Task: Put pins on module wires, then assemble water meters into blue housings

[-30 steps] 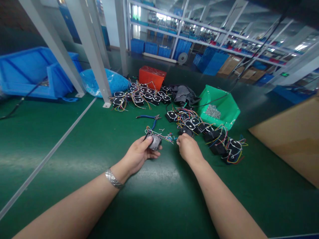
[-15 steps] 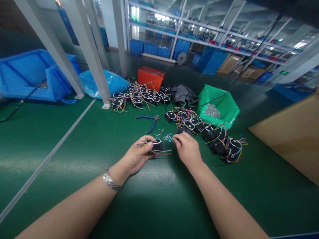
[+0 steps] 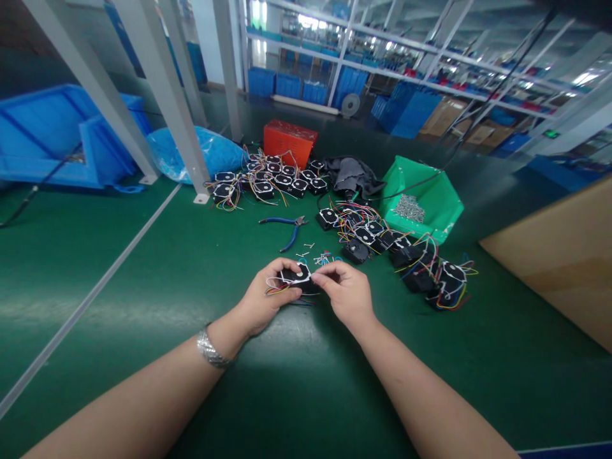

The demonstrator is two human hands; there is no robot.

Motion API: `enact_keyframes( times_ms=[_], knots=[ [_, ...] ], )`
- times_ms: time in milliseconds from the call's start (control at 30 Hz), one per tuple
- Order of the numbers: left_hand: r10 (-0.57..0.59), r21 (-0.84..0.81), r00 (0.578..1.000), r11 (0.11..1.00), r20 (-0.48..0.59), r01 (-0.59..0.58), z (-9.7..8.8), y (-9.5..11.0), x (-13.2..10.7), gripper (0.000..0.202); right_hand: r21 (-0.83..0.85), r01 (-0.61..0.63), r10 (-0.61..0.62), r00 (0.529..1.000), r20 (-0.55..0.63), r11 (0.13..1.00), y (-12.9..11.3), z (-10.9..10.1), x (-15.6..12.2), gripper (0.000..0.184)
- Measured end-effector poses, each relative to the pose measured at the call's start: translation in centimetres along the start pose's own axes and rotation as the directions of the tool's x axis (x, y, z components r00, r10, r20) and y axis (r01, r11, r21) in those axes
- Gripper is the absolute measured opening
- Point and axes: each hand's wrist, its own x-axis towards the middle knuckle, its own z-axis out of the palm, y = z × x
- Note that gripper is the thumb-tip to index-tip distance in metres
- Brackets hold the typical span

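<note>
My left hand is wrapped round a black motor-like unit with white edging on top and coloured wires trailing from it. At the unit's right edge my right hand has thumb and forefinger pinched together; whatever is between the fingertips is too small to make out. Just beyond the hands lies a small pile of screws mixed with blue and red bits. A few loose screws lie to its left. Blue-handled cutting pliers rest farther back on the green surface.
Several more wired black units lie behind the pliers, others to the right. A green bin holds screws. Around stand an orange-red box, a dark cloth, a blue bag, grey posts and a cardboard box.
My right hand has moved left from beside the screw pile to the unit's right edge. In my left hand the unit is turned, its top now showing more.
</note>
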Motion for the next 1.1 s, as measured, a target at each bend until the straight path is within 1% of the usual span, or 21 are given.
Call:
enact_keyframes(
  times_ms=[100, 200, 333, 400, 500, 600, 667, 767, 833, 867, 900, 933, 1000, 1033, 1067, 1100],
  knots=[
    [-0.018, -0.018, 1.0, 1.0, 0.005, 0.018, 0.1, 0.0, 0.1, 0.032, -0.035, -0.009, 0.009, 1.0, -0.003, 0.999, -0.1, 0.1, 0.0, 0.007],
    [-0.034, -0.043, 0.999, 0.998, -0.003, 0.034, 0.1, 0.0, 0.2, 0.033, -0.07, 0.024, -0.024, 1.0, -0.004, 0.997, -0.1, 0.2, -0.2, 0.007],
    [-0.046, -0.066, 0.999, 0.997, -0.022, 0.045, 0.2, 0.0, 0.2, 0.033, -0.13, 0.175, -0.178, 0.984, -0.015, 0.976, 0.2, 0.4, -0.3, 0.007],
    [-0.047, -0.078, 0.999, 0.996, -0.024, 0.045, 0.1, -0.1, 0.2, 0.033, -0.149, 0.229, -0.235, 0.972, -0.026, 0.962, 0.4, 0.4, -0.4, 0.007],
    [-0.051, -0.108, 0.999, 0.993, -0.018, 0.049, 0.0, -0.1, 0.2, 0.034, -0.162, 0.231, -0.24, 0.97, -0.037, 0.959, 0.6, 0.5, -0.3, 0.007],
    [-0.057, -0.115, 0.998, 0.992, -0.025, 0.054, 0.0, -0.1, 0.2, 0.036, -0.183, 0.245, -0.252, 0.968, -0.012, 0.952, 0.6, 0.3, -0.3, 0.008],
    [-0.072, -0.12, 0.996, 0.991, -0.055, 0.065, 0.2, 0.1, 0.2, 0.04, -0.213, 0.32, -0.32, 0.947, 0.036, 0.923, 0.6, 0.3, -0.3, 0.007],
    [-0.127, -0.171, 0.983, 0.98, -0.135, 0.103, 0.3, 0.3, 0.2, 0.047, -0.276, 0.481, -0.454, 0.877, 0.159, 0.832, 0.5, 0.2, -0.4, 0.013],
    [-0.15, -0.216, 0.977, 0.97, -0.154, 0.115, 0.3, 0.5, 0.4, 0.044, -0.312, 0.549, -0.494, 0.835, 0.24, 0.775, 0.5, 0.0, -0.4, 0.02],
    [-0.149, -0.234, 0.977, 0.966, -0.152, 0.111, 0.3, 0.6, 0.5, 0.04, -0.332, 0.558, -0.497, 0.829, 0.256, 0.761, 0.5, -0.3, -0.2, 0.023],
    [-0.145, -0.249, 0.978, 0.963, -0.148, 0.105, 0.2, 0.7, 0.6, 0.036, -0.356, 0.547, -0.488, 0.837, 0.246, 0.758, 0.6, -0.6, 0.0, 0.024],
    [-0.141, -0.262, 0.979, 0.96, -0.146, 0.099, 0.1, 0.8, 0.7, 0.032, -0.385, 0.516, -0.47, 0.857, 0.213, 0.766, 0.6, -1.1, 0.3, 0.024],
    [-0.14, -0.279, 0.979, 0.956, -0.149, 0.094, -0.1, 1.0, 0.9, 0.029, -0.466, 0.397, -0.398, 0.912, 0.102, 0.791, 0.8, -2.4, 1.1, 0.021],
    [-0.146, -0.284, 0.978, 0.954, -0.149, 0.099, -0.2, 1.1, 0.9, 0.03, -0.52, 0.319, -0.341, 0.938, 0.057, 0.792, 1.0, -3.1, 1.6, 0.018],
    [-0.153, -0.287, 0.977, 0.952, -0.147, 0.106, -0.2, 1.1, 1.0, 0.031, -0.581, 0.239, -0.27, 0.962, 0.035, 0.778, 1.1, -3.8, 2.0, 0.017],
    [-0.161, -0.29, 0.976, 0.95, -0.144, 0.114, -0.2, 1.2, 1.0, 0.033, -0.648, 0.166, -0.186, 0.982, 0.037, 0.743, 1.2, -4.4, 2.4, 0.016]
  ],
)
